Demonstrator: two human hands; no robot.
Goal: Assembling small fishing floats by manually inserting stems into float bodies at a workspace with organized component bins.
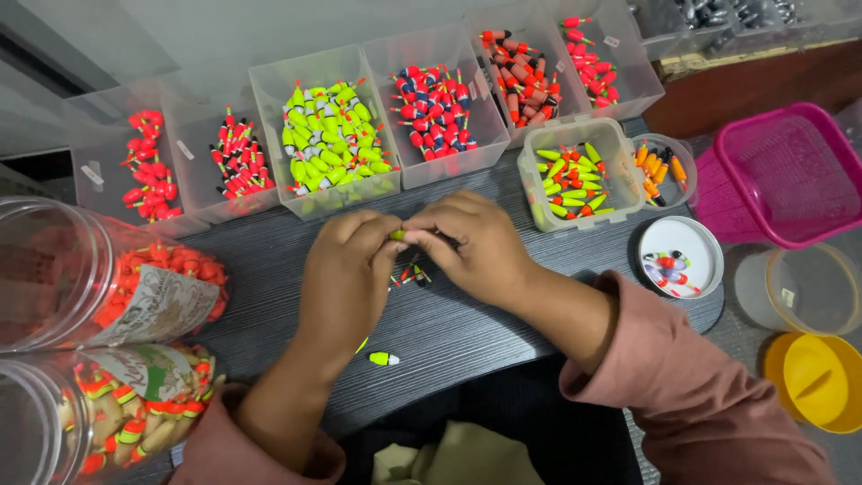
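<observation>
Yellow-green plastic float (398,235) pinched between both sets of fingertips, over the middle of the dark ribbed tabletop (269,260). Our left hand (346,274) has thumb and forefinger closed on its left end; our right hand (471,244) is curled tight on the other end, knuckles up. What else the right fingers grip we cannot tell, it is hidden under them.

Just below the hands, a few thin loose float parts (413,272) lie on the slats. Nearer the front edge, one small stubby float, yellow with a white tip (383,358), lies alone, well apart from the rest.

Along the back edge, a row of clear square bins: red floats (148,166), red-black ones (241,157), yellow-green ones (332,135), red-blue ones (435,108), brownish-red ones (523,76). A smaller clear tub of mixed yellow and red floats (575,171) sits toward the right edge, just beside our right hand. A white round lid (680,258) holding a few pieces sits at the right front corner.

At the left edge, two clear round jars lie on their sides: one with red pieces (90,278), one with tan banded floats (99,413). Off the right edge, a pink mesh basket (786,175) and a yellow lid (813,382).

Open room: only the strip between the hands and the front edge.
</observation>
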